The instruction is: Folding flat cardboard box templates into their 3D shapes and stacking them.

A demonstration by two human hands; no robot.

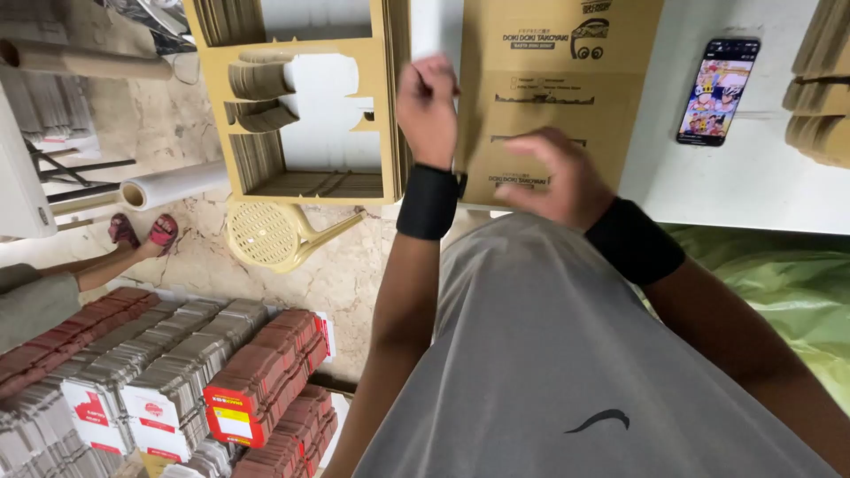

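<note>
Cardboard sheet [553,97], flat, printed and creased, lies on the white counter [761,177] directly ahead of me, its near edge at the counter's edge. My left hand [428,111] is curled into a loose fist at the sheet's left edge; grip narrow, and I cannot tell whether it pinches the edge. My right hand [558,177] hovers over the sheet's near end, blurred, fingers spread wide, holding nothing. Both wrists carry black wristbands.

Smartphone [719,88] with lit screen lies on the counter right of the sheet, well apart. Die-cut cardboard frame stack [301,115] sits just left of the sheet, above a yellow plastic chair [274,235]. Bundles of folded red-and-white cartons [177,381] on the floor, lower left. Another person's sandalled feet [142,232] are at far left.
</note>
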